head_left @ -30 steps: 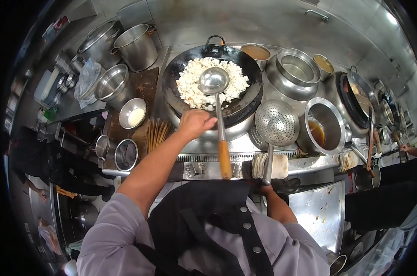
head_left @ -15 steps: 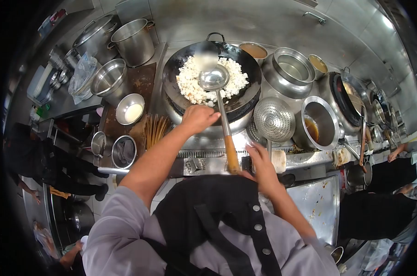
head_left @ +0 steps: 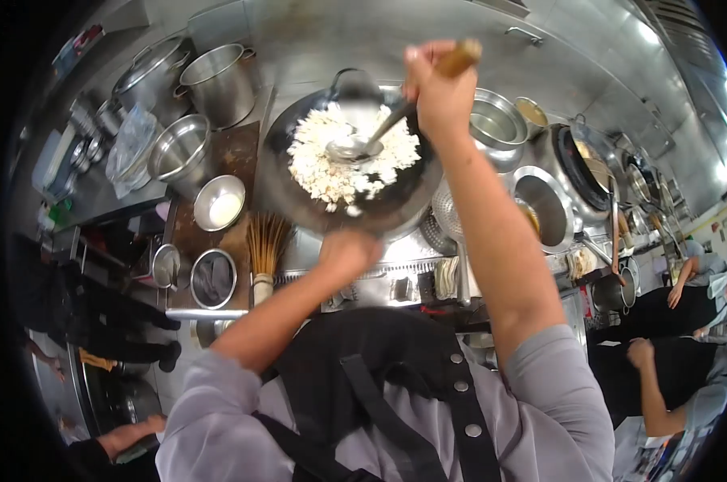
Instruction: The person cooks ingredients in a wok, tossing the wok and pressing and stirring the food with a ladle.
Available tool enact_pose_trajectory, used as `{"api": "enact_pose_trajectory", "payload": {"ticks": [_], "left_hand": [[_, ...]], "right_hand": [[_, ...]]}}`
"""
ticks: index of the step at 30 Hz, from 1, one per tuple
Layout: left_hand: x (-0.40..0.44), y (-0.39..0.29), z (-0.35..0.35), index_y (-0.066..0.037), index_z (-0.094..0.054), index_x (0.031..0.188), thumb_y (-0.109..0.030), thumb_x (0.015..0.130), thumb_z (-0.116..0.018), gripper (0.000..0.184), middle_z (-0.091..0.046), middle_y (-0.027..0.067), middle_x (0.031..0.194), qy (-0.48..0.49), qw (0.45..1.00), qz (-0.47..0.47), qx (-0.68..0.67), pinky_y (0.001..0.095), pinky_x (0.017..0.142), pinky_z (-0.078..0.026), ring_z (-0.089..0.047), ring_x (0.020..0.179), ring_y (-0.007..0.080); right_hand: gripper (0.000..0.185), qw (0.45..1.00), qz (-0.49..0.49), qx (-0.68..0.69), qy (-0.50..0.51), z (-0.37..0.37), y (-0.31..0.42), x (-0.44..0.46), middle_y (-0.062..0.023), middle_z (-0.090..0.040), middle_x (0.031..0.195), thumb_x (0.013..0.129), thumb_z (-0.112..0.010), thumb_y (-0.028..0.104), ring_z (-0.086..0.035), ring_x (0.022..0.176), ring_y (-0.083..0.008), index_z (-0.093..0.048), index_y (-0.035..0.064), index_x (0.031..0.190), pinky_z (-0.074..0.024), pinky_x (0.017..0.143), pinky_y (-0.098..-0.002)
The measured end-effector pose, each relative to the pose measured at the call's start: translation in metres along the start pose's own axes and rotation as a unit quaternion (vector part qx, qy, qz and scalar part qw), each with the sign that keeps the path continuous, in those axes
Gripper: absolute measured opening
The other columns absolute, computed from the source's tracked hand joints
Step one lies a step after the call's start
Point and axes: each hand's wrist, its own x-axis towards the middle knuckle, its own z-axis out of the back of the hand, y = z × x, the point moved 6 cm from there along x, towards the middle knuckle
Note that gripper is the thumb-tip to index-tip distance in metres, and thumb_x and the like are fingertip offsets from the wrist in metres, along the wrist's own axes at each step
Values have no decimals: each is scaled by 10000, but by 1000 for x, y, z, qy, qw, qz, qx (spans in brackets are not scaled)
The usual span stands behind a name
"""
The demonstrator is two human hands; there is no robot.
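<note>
Right hand [head_left: 445,92] clamps ladle [head_left: 370,147]; best swept low through food [head_left: 319,170]. Left hand [head_left: 350,251] blurred at wok [head_left: 418,181]; cannot tell grip.

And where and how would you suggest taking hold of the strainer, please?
Probably take the strainer near the end of its handle, coming from the near side: this long, narrow part points that way, while the wide bowl lies farther off, partly hidden by the right arm.

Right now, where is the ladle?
The ladle is upper-middle in the head view, its bowl at the white food in the wok, its handle in the right hand.
</note>
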Motion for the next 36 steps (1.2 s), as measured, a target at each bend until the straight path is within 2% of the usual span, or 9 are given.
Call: {"api": "enact_pose_trajectory", "payload": {"ticks": [2,11,14,17,19,24,26,28,36], "left_hand": [[-42,-28,18,-84,-658,656,-411,923,-645,422,-671,138,696,195,980,39,-22,514,624,-526,-657,652,381],[-2,14,3,-101,-704,668,-451,950,-580,466,-692,146,708,-25,1000,-6,15,520,595,-528,-689,678,348],[-57,-19,19,-120,-747,687,-486,977,-570,499,-721,161,733,189,982,-10,-22,482,631,-578,-713,678,353],[-20,-12,55,-101,-724,703,-471,962,-585,473,-719,140,746,120,993,-10,14,500,626,-559,-709,688,352],[20,4,54,-71,-694,710,-453,950,-592,462,-701,130,741,74,997,0,23,505,636,-536,-688,687,366],[-22,-2,17,-78,-697,712,-435,940,-615,431,-704,130,744,-40,998,-40,-17,483,645,-542,-702,731,352],[-59,-15,20,-103,-711,695,-375,890,-694,334,-660,138,677,128,990,-16,-50,490,622,-540,-670,658,363],[-43,-15,42,-109,-680,643,-390,892,-691,375,-639,136,645,94,993,-35,-57,503,567,-513,-645,608,375],[-30,-5,15,-91,-714,715,-423,919,-645,395,-689,118,703,-14,999,20,-34,503,619,-536,-687,686,345]], "right_hand": [[240,999,20,-6,27,-9,54,35,-26,-618,652,907,-779,190,-574,494,-90,-609,26,865,-436,436,-264],[162,996,55,-62,-27,-28,4,21,-42,-575,588,879,-747,79,-551,446,-126,-589,47,870,-441,446,-309],[195,997,-16,-44,62,-23,66,63,-29,-602,599,854,-781,145,-554,474,-124,-629,23,846,-445,477,-299],[200,996,20,78,23,-31,115,43,7,-551,642,949,-739,139,-498,456,-83,-561,58,994,-404,405,-228],[178,989,70,-122,39,-35,118,10,-27,-595,583,854,-764,124,-556,466,-123,-629,25,793,-435,461,-295],[209,995,63,-56,-58,-24,34,14,-30,-593,582,887,-735,124,-550,444,-120,-607,38,746,-422,436,-283],[207,996,23,-56,-72,-17,77,28,-39,-591,583,910,-718,110,-557,450,-121,-598,34,760,-432,448,-281],[223,997,65,10,-43,-20,123,30,13,-553,670,940,-750,147,-497,470,-77,-566,55,1029,-400,406,-223],[176,994,62,-57,-72,-5,34,15,-39,-566,585,882,-735,43,-540,435,-133,-562,24,860,-454,455,-305]]}}
